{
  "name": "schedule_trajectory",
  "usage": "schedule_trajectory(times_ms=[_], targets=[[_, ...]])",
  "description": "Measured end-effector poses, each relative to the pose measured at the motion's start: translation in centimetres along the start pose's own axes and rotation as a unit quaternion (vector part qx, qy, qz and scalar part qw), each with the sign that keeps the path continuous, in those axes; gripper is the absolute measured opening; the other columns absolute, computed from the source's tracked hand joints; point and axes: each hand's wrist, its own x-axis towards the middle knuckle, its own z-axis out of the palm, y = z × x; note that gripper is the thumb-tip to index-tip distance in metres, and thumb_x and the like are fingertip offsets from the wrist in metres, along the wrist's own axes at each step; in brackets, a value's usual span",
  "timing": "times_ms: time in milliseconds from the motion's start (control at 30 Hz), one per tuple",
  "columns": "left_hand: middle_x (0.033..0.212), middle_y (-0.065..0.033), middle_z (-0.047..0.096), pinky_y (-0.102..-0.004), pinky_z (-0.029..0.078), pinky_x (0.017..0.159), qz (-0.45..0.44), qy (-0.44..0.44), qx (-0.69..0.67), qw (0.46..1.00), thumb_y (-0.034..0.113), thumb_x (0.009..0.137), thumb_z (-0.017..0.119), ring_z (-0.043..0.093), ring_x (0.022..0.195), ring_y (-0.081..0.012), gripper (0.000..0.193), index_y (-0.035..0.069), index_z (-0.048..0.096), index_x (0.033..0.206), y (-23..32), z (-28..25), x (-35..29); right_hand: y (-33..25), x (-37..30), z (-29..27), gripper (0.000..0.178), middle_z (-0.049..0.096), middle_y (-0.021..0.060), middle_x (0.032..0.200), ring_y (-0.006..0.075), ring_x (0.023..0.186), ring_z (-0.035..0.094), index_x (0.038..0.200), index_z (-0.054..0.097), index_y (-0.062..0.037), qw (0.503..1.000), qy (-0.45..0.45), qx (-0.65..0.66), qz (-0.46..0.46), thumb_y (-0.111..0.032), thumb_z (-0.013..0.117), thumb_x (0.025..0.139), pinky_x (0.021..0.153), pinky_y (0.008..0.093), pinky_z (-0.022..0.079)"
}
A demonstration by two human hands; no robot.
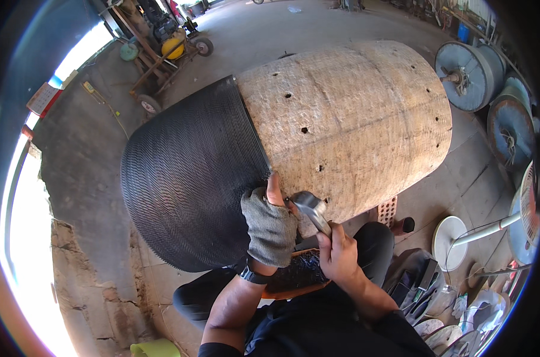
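A large wooden drum (353,113) lies on its side in front of me, its pale surface dotted with small dark holes. Tightly packed rows of black, bristle-like material (189,172) cover its left part. My left hand (269,223), in a grey glove with bare fingertips, is at the near end of the black edge. Its fingers are closed by the wood; what they pinch is too small to name. In my bare right hand (340,256) is a hammer (310,207), its metal head close beside the left fingertips. Between my legs sits an orange container (288,293) of dark small pieces.
Large spools (469,74) stand at the far right. A fan (529,208) on a white round base (450,244) is nearer, above assorted clutter. A perforated brick (387,211) sits by the drum. A wheeled machine (173,47) stands at the back left.
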Motion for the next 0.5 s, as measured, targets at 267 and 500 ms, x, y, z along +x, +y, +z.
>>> schedule_trajectory(times_ms=[267,500], targets=[[0.122,-0.0177,0.056,-0.0524,0.043,0.1,0.04,0.013,0.065,0.997,0.001,0.072,0.077,0.057,0.109,-0.0363,0.084,-0.006,0.038,0.146,1.7,-2.1,-3.3,-0.2,-0.5,-0.4,0.021,0.066,0.0244,0.08,0.044,0.067,0.066,0.106,0.054,0.003,0.998,0.053,0.043,-0.006,-0.017,0.055,0.1,0.058,0.0474,0.054],[0.106,-0.0143,0.065,-0.047,0.048,0.082,0.076,-0.339,0.006,0.938,0.028,0.083,0.072,0.063,0.096,-0.0334,0.036,0.003,0.067,0.109,0.9,-0.4,-14.5,0.2,0.1,0.7,0.019,0.059,0.0221,0.063,0.0432,0.055,0.062,0.096,0.053,0.0014,0.999,-0.03,-0.029,0.028,-0.017,0.056,0.101,0.049,0.0482,0.048]])
